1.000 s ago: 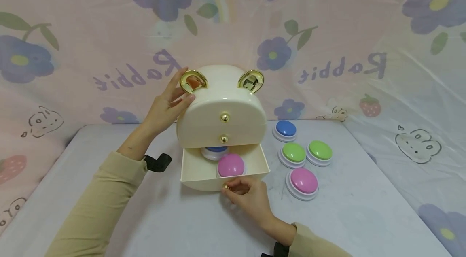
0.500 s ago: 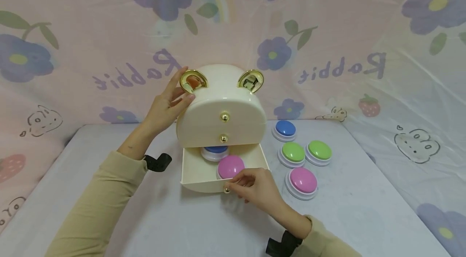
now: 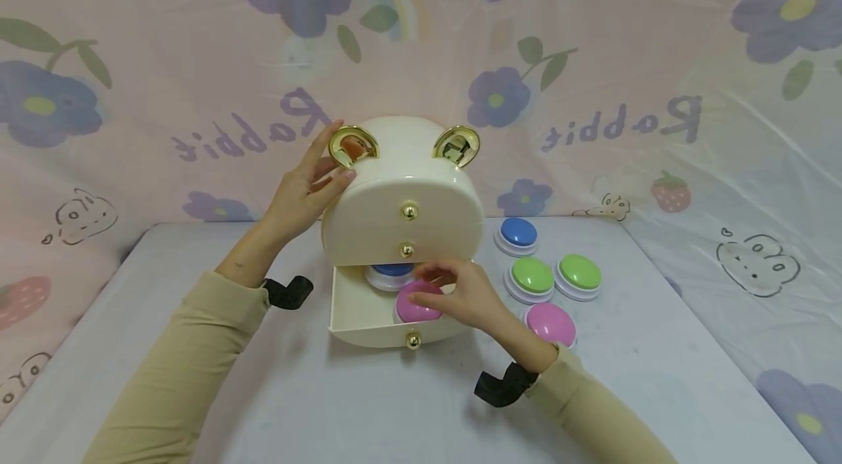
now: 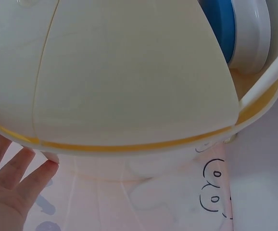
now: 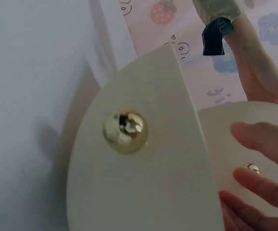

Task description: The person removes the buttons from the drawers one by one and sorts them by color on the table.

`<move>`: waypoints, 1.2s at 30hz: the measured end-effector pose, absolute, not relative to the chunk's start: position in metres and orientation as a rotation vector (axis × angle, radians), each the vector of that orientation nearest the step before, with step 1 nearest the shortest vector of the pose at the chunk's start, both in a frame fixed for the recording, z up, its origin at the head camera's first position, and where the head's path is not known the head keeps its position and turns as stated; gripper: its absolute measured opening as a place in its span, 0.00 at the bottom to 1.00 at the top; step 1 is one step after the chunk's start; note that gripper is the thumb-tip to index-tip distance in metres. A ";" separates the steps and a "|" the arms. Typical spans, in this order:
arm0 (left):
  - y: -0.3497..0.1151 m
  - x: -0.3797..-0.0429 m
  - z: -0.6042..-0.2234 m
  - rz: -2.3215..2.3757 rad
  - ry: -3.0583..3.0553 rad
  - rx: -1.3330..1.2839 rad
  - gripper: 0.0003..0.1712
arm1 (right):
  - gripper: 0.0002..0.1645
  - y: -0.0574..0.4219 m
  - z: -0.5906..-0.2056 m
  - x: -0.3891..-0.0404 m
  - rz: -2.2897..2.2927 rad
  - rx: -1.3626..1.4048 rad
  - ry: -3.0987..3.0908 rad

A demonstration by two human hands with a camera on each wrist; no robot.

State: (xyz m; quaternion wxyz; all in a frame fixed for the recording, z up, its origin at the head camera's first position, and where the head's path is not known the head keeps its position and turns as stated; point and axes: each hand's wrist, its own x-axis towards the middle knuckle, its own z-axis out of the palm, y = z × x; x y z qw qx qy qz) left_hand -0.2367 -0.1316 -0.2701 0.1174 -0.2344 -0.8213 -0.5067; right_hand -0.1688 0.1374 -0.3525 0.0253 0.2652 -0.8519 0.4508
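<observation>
A cream drawer box (image 3: pixel 401 223) with gold ears stands on the table, its bottom drawer (image 3: pixel 358 310) pulled out. My left hand (image 3: pixel 296 201) rests straight fingers against the box's left side, thumb and index finger either side of the left gold ear (image 3: pixel 354 146). A pink push button (image 3: pixel 414 312) and a blue push button (image 3: pixel 390 280) lie inside the drawer. Over the pink one hovers my right hand (image 3: pixel 468 297), thumb overlapping its dome. Its fingers are spread apart in the right wrist view, past the drawer front with its gold knob (image 5: pixel 125 131).
Right of the box sit a blue button (image 3: pixel 517 232), two green buttons, the nearer being a green button (image 3: pixel 531 276), and a pink button (image 3: pixel 551 324) partly behind the right wrist. A printed cloth backdrop (image 3: pixel 421 69) rises directly behind the box.
My right hand has let go of the drawer's gold knob and moved up and forward over the pink button in the drawer. The left hand stays at the ear.
</observation>
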 end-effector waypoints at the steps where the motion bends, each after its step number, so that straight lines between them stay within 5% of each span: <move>1: -0.131 -0.237 -0.270 -1.486 -2.400 -0.689 0.40 | 0.22 0.137 -0.352 -0.171 1.378 0.849 -2.652; 14: -0.132 -0.236 -0.271 -1.489 -2.398 -0.686 0.40 | 0.30 0.136 -0.348 -0.186 0.862 1.111 -2.877; 36: -0.132 -0.238 -0.271 -1.494 -2.402 -0.696 0.40 | 0.33 0.150 -0.353 -0.216 0.810 1.614 -2.944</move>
